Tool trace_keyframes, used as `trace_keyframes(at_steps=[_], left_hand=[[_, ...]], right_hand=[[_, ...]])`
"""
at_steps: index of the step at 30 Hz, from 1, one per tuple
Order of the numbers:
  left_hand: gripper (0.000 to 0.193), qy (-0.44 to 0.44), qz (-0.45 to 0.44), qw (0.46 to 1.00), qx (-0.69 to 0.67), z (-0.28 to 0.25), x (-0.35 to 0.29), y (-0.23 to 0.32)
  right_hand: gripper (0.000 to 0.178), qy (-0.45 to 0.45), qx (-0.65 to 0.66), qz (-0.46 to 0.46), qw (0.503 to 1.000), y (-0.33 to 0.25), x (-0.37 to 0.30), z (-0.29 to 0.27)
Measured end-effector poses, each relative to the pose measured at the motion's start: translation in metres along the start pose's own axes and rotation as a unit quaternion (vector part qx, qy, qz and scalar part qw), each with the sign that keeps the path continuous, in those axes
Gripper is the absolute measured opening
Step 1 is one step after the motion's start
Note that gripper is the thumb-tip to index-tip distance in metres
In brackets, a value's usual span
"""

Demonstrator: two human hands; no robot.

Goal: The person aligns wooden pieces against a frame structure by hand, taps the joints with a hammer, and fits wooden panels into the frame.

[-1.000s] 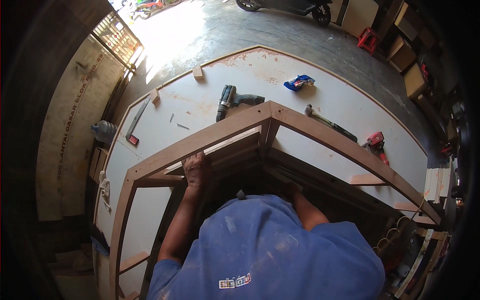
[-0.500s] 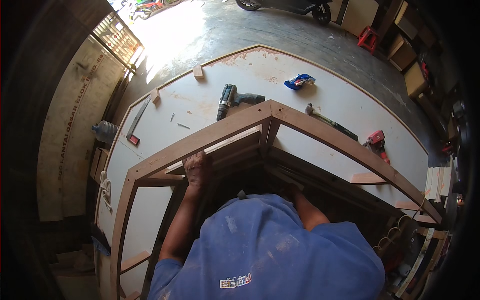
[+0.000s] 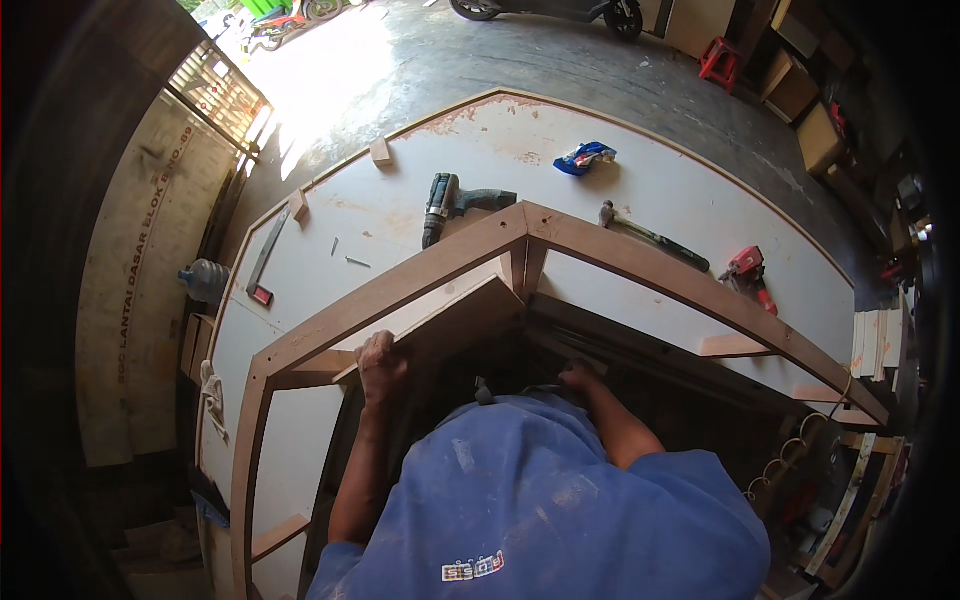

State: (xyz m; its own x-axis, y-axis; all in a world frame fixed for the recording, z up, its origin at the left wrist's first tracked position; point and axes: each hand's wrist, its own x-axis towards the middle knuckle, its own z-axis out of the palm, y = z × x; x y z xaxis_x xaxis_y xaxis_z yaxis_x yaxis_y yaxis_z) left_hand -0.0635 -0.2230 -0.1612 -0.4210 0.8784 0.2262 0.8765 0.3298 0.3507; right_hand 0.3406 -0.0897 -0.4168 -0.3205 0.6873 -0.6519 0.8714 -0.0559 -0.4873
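My left hand [image 3: 381, 362] is closed over the upper edge of a brown wooden board [image 3: 462, 325]. The board stands tilted just inside the angled wooden frame [image 3: 400, 284]. My right hand [image 3: 577, 376] is low in the shadowed space within the frame, close to my blue shirt. Its fingers look curled, and what they hold, if anything, is hidden in the dark. Beyond the frame, a cordless drill [image 3: 436, 212] lies on the white panel [image 3: 400, 190] with its chuck near the frame's edge. A hammer [image 3: 655, 237] rests to the right of the frame's corner.
A red tool [image 3: 748, 275] lies at the panel's right. At its left are a try square [image 3: 266, 262], two loose nails [image 3: 357, 262] and small wood blocks [image 3: 298, 205]. A crumpled blue wrapper [image 3: 584, 158] lies farther back. Short crosspieces [image 3: 735, 346] brace the frame.
The board's top edge has come up and toward me, with my left hand on it. My right hand has come more into sight. The view has shifted slightly.
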Motion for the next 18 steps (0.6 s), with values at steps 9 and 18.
trace_keyframes(at_steps=[9,18], left_hand=[[0.02,-0.049,-0.032,0.989,-0.139,-0.006,-0.018,0.009],[0.038,-0.2,-0.117,0.954,-0.192,-0.008,-0.007,0.012]], right_hand=[[0.05,-0.123,0.312,-0.004,0.942,-0.1,-0.041,-0.054],[0.053,-0.25,0.522,-0.083,0.811,-0.17,-0.084,-0.069]])
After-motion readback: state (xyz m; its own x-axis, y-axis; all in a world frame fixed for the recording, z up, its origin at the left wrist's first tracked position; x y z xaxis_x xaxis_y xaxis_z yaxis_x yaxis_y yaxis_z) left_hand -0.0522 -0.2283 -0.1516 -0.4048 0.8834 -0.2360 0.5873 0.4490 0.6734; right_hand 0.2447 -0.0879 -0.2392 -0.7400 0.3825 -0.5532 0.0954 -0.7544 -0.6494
